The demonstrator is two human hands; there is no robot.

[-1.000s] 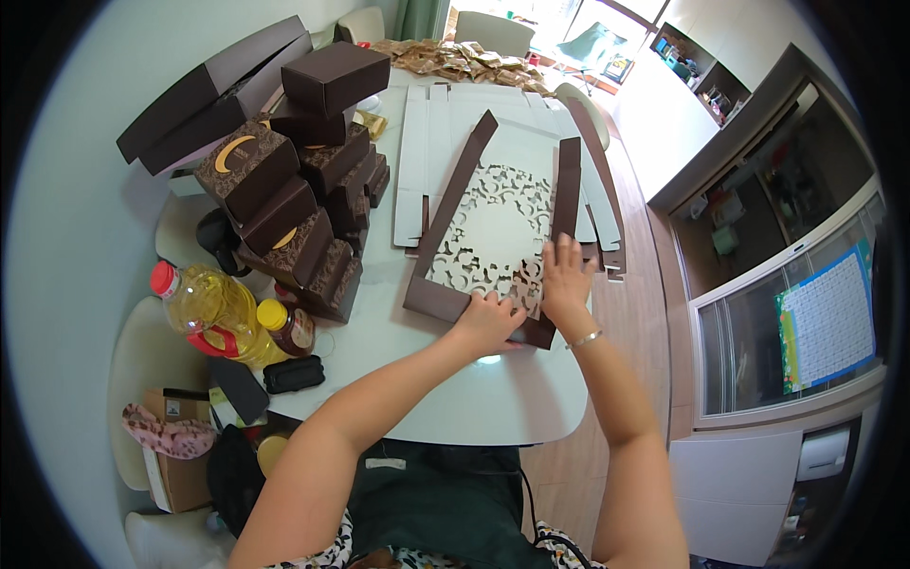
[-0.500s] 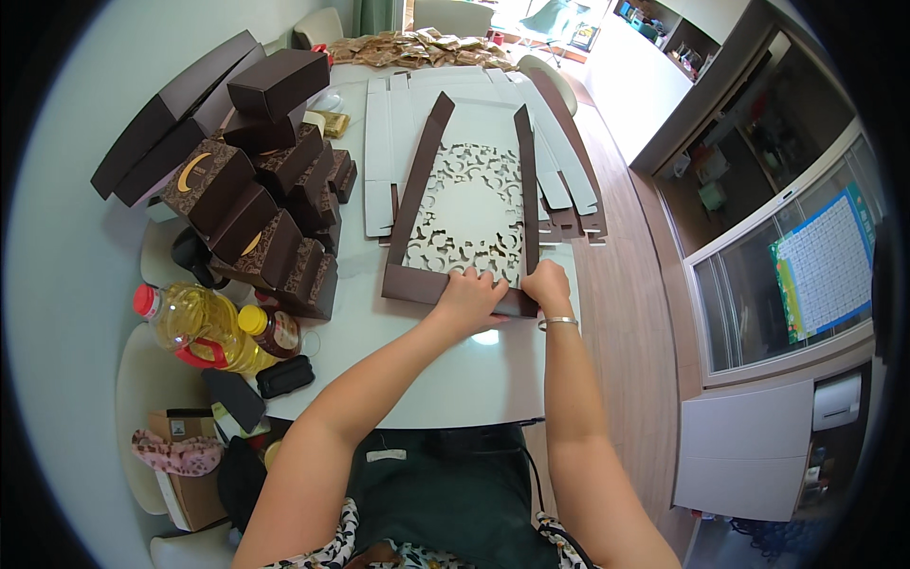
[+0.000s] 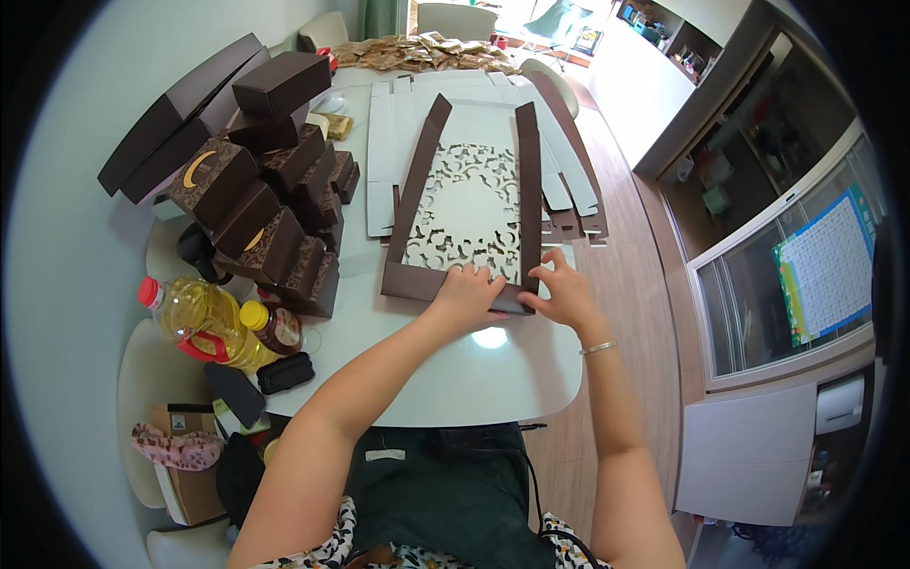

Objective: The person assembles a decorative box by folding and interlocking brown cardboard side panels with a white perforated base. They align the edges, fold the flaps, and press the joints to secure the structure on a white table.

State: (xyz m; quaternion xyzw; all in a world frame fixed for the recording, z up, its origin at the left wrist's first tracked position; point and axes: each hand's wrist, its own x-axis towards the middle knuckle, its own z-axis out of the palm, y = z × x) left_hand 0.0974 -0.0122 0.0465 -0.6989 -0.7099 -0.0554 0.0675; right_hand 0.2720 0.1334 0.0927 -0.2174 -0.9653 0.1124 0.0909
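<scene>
A partly folded cardboard box lies on the table, its dark brown walls raised on the left, right and near sides. Its white inner panel has a lacy cut-out pattern around a plain middle. My left hand is closed over the near wall, fingers inside the box; the thumb is mostly hidden. At the near right corner, my right hand has its fingers spread, with thumb and fingertips touching or very close to the corner. The far side has no raised wall.
Flat white and brown box blanks lie under and behind the box. Finished brown boxes are stacked at the left. Nearer stand an oil bottle and a yellow-lidded jar. Gold packets cover the far end.
My right hand has loosened from the closed grip at the near right corner and spread its fingers, the wrist shifting right. My left hand stays on the near wall.
</scene>
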